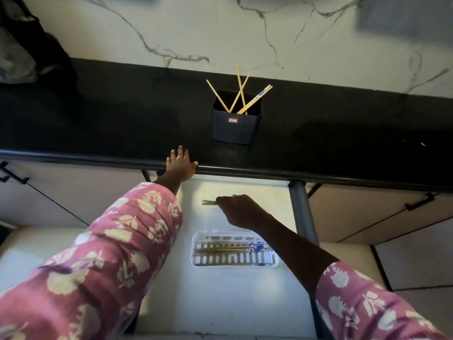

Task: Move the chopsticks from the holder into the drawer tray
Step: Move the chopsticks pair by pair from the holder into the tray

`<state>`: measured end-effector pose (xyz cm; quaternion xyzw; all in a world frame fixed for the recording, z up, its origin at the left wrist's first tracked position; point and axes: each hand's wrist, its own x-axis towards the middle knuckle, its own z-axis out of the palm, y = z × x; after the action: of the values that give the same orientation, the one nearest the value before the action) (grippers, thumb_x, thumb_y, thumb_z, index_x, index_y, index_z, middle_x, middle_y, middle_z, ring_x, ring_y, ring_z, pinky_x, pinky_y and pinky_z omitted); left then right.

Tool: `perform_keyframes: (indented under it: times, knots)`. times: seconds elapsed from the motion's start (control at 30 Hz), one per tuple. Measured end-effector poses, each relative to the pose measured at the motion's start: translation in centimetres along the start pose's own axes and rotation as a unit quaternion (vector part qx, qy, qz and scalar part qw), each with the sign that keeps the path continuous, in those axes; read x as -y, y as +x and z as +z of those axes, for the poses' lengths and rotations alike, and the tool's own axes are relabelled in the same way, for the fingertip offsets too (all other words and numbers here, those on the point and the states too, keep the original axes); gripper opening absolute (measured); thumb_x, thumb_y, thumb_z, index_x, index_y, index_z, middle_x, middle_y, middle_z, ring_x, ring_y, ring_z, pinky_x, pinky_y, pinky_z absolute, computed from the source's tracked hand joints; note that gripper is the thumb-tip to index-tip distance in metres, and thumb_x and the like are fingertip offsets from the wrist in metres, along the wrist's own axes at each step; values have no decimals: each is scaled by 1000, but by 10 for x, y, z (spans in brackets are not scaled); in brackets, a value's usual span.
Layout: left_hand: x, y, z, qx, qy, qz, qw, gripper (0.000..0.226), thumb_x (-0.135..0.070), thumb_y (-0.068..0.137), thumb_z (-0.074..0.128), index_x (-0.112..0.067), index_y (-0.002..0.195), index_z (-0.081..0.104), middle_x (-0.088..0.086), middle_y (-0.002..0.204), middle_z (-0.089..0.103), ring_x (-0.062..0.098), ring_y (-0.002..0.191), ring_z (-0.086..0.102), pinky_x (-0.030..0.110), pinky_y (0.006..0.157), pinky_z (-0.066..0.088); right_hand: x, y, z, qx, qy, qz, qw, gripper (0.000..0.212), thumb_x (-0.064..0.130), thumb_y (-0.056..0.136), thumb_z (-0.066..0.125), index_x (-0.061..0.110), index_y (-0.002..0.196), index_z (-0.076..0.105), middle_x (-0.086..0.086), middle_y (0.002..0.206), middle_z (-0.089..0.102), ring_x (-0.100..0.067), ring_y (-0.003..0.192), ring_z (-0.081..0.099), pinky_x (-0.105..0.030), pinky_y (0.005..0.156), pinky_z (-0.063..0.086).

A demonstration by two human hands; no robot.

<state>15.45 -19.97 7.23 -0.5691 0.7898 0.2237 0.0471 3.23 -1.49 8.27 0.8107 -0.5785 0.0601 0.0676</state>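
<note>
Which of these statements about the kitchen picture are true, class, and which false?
1. The holder is empty. False: several leaning chopsticks stand in it.
2. The right hand pinches a pair of chopsticks over the open drawer. True.
3. The left hand grips the holder. False: it rests on the counter edge, apart from the holder.
4. Flat chopsticks lie in the white tray. True.

- Counter (110, 114): black, smooth, stone-like, with a faint sheen.
- Wall (196, 28) behind the counter: polished white marble look, grey veins.
- Holder (232, 130) on the counter: dark matt plastic.
- Chopsticks (257, 97) in it: pale wood.
- Tray (235, 266) below the counter: white slatted plastic.
- Sleeve (98, 253): pink printed cloth.
</note>
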Motion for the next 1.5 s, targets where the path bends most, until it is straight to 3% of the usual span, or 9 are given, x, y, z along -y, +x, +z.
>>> perform_keyframes:
  times: [0.13,0.27,0.33,0.7,0.77,0.83,0.97,1.4,1.5]
  knots:
    - [-1,6,9,11,-11,-31,999,70,-47,100,30,-12,154,2,12,160,-13,36,147,-12,46,120,-2,25,-10,30,95,-32,9,995,28,13,65,35,17,58,62,2,41,57,-12,32,57,-13,35,38]
    - [-15,11,4,22,-36,-88,995,97,-70,85,39,-16,153,-3,14,159,-19,42,144,-19,50,118,-4,55,-18,53,187,-30,33,981,6,20,45,63,15,48,61,3,37,55,-8,32,57,-10,38,40]
    - [-22,16,2,34,-51,-113,992,112,-79,74,45,-17,153,-6,17,157,-22,45,142,-21,53,117,-5,65,-24,64,217,-17,51,975,20,21,34,77,14,46,62,1,35,54,-8,31,56,-11,37,40]
    - [-38,25,0,59,-45,-176,982,125,-77,65,60,-26,151,-16,14,155,-31,46,141,-24,57,115,-9,98,-19,80,235,-9,86,968,30,18,20,84,7,39,63,0,34,55,-12,29,54,-13,42,43]
    - [-38,26,-1,68,-46,-177,981,126,-77,65,60,-26,151,-16,14,154,-31,47,140,-24,57,114,-9,91,-17,77,281,24,101,954,20,14,42,87,9,52,70,-3,50,66,-20,49,68,-22,52,51]
    - [-38,25,-2,74,-48,-174,981,126,-77,65,60,-25,151,-16,15,154,-31,47,140,-24,58,114,-8,79,-19,81,332,35,103,937,16,-2,78,62,2,90,72,-13,91,73,-33,91,70,-37,77,53]
    - [-38,25,-4,76,-52,-177,980,126,-76,65,61,-26,151,-16,15,154,-32,47,140,-25,58,114,-9,65,-29,94,348,32,99,932,29,-10,87,48,0,106,67,-13,111,67,-36,108,63,-39,87,49]
    - [-40,25,-4,74,-46,-182,979,123,-74,67,61,-26,151,-16,14,155,-30,47,141,-24,57,115,-8,79,-25,115,390,27,74,917,20,-11,71,64,3,84,72,-10,86,73,-29,85,71,-31,69,55]
    - [-41,25,-4,73,-45,-184,979,123,-74,67,60,-26,151,-16,14,155,-30,47,141,-23,56,115,-8,73,-33,134,370,40,112,921,35,10,15,90,9,37,63,0,36,56,-14,34,60,-16,36,45]
